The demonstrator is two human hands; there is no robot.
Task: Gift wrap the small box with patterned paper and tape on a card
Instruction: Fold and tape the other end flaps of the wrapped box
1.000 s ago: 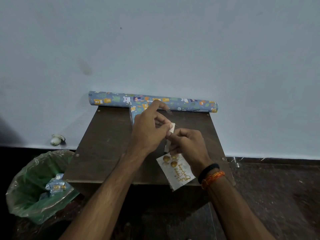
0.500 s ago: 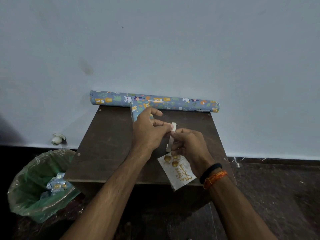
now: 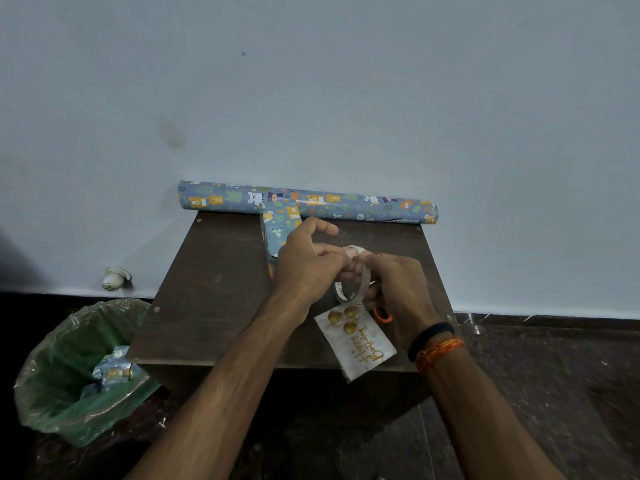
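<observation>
Both hands work just above the card (image 3: 360,344). The right hand (image 3: 398,289) grips the tape roll (image 3: 351,289); the left hand (image 3: 304,268) pinches its free end. The wrapped box (image 3: 278,226) stands beyond the card, touching the paper roll (image 3: 308,201). Risk: the drawn strip may fold onto itself or stick crooked.

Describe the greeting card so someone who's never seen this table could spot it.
On the brown table, look at the near edge, just below the two hands. The card lies there: white, with three gold balls and gold Happy Birthday lettering, unlike the blue animal-print paper behind.
</observation>
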